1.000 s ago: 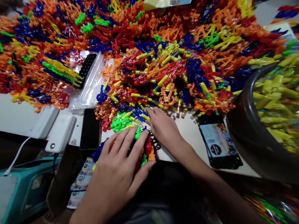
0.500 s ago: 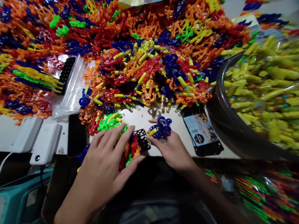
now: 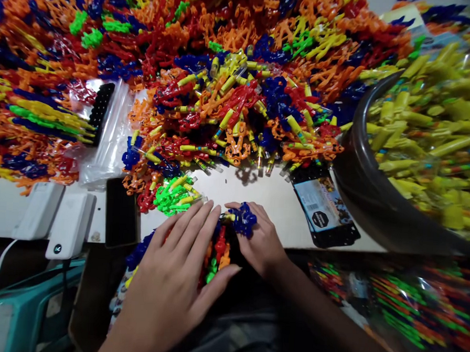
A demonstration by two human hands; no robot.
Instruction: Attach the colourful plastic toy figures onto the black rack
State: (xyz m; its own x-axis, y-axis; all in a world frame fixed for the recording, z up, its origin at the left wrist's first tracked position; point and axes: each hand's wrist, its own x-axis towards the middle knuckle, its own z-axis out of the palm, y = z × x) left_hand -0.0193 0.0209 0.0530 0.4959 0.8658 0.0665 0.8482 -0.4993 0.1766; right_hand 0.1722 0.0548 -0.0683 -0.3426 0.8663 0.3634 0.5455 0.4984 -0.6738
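Note:
My left hand (image 3: 175, 267) lies with its fingers stretched out over a row of colourful plastic figures (image 3: 221, 243) at the table's front edge. Red, orange and green ones show past its thumb and fingers; the rest are covered. Close to its fingertips, my right hand (image 3: 263, 240) is closed on a blue plastic figure (image 3: 243, 219) with a yellow-wrapped tube on its left end. The tube end points at the row, and I cannot tell if it touches. Green figures with yellow tubes (image 3: 174, 195) lie just beyond my left fingertips.
A big heap of plastic figures (image 3: 239, 100) covers the back of the table. On the right stands a dark tub (image 3: 358, 151) of yellow-wrapped tubes, beside printed cards (image 3: 323, 209). Left are a plastic bag (image 3: 106, 138), a phone (image 3: 120, 212) and a white power bank (image 3: 70, 225).
My right hand has moved left and slightly down with the blue figure, bringing its tube to the row. The black perforated holder seen between my hands is now hidden. The view has shifted slightly.

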